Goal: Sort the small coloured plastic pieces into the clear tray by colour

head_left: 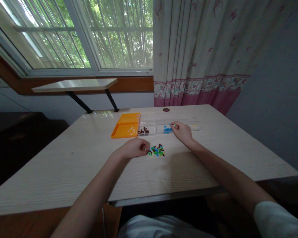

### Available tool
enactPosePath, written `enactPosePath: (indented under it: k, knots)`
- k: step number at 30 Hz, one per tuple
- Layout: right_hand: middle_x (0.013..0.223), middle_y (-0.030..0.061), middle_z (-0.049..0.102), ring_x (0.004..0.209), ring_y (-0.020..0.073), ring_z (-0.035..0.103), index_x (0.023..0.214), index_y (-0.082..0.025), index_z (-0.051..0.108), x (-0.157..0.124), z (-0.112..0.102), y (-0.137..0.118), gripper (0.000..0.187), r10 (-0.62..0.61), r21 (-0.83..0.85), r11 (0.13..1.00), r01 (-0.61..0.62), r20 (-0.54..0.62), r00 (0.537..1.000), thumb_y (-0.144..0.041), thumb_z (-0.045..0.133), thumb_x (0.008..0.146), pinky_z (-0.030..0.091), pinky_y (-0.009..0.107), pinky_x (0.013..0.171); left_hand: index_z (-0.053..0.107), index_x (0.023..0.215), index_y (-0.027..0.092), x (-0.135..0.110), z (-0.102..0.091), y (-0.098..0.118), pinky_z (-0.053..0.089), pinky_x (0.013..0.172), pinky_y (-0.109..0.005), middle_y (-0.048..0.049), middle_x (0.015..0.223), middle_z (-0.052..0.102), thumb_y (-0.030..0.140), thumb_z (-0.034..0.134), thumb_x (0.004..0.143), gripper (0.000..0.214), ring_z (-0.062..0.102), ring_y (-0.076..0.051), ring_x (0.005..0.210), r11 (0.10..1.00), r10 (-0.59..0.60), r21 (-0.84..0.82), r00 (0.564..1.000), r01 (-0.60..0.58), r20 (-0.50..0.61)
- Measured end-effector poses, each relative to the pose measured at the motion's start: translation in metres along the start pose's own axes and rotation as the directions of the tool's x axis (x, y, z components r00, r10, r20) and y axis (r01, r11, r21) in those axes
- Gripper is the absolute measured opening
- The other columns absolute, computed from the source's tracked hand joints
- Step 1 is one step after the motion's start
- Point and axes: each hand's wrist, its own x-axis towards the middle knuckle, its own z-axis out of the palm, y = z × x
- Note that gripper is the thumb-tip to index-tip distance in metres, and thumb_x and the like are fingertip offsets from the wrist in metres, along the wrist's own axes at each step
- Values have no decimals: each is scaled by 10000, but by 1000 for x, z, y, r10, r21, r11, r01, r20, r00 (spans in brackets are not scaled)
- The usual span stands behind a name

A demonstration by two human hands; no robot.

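Observation:
A mixed pile of small plastic pieces [157, 151] in green, blue, brown and yellow lies on the table. My left hand [136, 147] is at the pile's left edge, fingers curled and tips pressed together; what they pinch is too small to make out. My right hand [183, 131] is over a clear compartment tray [156, 129], its thumb and finger pinched on a small blue piece [170, 124]. Below those fingertips, blue pieces [167, 130] fill one compartment. Brown pieces [143, 130] sit in the compartment to the left, and a few yellow pieces [194, 125] at the right end.
An open orange case [121, 130] with white pieces [132, 131] stands left of the clear tray. A raised shelf [75, 85] on black legs is at the table's back left. Behind the table [89, 172] are a window and a curtain [201, 49].

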Motion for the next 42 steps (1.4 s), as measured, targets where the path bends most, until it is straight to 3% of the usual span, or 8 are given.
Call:
enactPosePath:
  k: [6, 8, 10, 13, 21, 29, 35, 42]
  knots:
    - [550, -19, 555, 513, 115, 494, 924, -210, 659, -4, -4, -2, 241, -35, 31, 999, 35, 18, 999, -328, 485, 807, 315, 211, 512, 622, 703, 141, 2, 1, 8, 271, 465, -161, 39, 527, 470, 206, 507, 687, 133, 401, -63, 486, 995, -24, 85, 965, 48, -261]
    - [529, -24, 541, 495, 106, 483, 901, -198, 663, -10, -6, -9, 227, -122, 80, 990, 115, 93, 988, -310, 489, 808, 324, 204, 517, 641, 748, 146, 4, 4, 11, 277, 467, -161, 37, 523, 471, 231, 507, 712, 163, 405, -65, 488, 995, -24, 83, 943, 55, -333]
    - [525, -27, 548, 487, 97, 483, 909, -199, 665, -18, -6, -19, 219, -253, 143, 963, 228, 199, 947, -303, 501, 808, 333, 196, 525, 653, 782, 147, 6, 8, 14, 283, 471, -162, 34, 523, 482, 230, 502, 729, 179, 408, -65, 488, 996, -14, 73, 932, 43, -363]
    - [544, -25, 578, 496, 92, 502, 937, -213, 664, -30, -3, -33, 215, -391, 199, 917, 346, 269, 880, -313, 536, 796, 338, 189, 535, 655, 800, 142, 8, 13, 16, 296, 480, -161, 28, 544, 513, 183, 495, 726, 181, 420, -62, 493, 998, 17, 59, 934, 4, -356]
    - [548, -17, 595, 503, 81, 518, 879, -201, 679, -39, -1, -36, 210, -524, 251, 847, 468, 252, 813, -330, 534, 800, 344, 173, 540, 658, 801, 144, 10, 18, 21, 311, 489, -170, 28, 523, 510, 177, 501, 718, 180, 438, -71, 492, 998, 38, 64, 933, -16, -358]
    - [515, -30, 565, 471, 76, 492, 843, -198, 671, -40, -2, -39, 178, -530, 224, 845, 485, 232, 816, -295, 539, 775, 331, 173, 524, 658, 800, 144, 10, 20, 21, 300, 485, -169, 35, 499, 488, 213, 505, 738, 178, 425, -65, 477, 998, 44, 62, 934, -23, -354]
    - [487, -36, 530, 458, 74, 466, 815, -183, 659, -39, -4, -39, 175, -506, 221, 856, 467, 183, 843, -288, 524, 778, 323, 175, 518, 654, 836, 147, 10, 21, 18, 286, 469, -164, 50, 479, 460, 257, 518, 756, 192, 403, -57, 453, 1000, 4, 22, 925, 5, -380]
    - [454, -57, 487, 419, 60, 420, 805, -175, 643, -39, -2, -37, 170, -531, 276, 832, 481, 144, 835, -291, 520, 785, 312, 161, 494, 657, 791, 143, 12, 23, 15, 270, 446, -154, 57, 473, 439, 306, 529, 769, 209, 373, -49, 444, 998, 23, -40, 911, -43, -412]
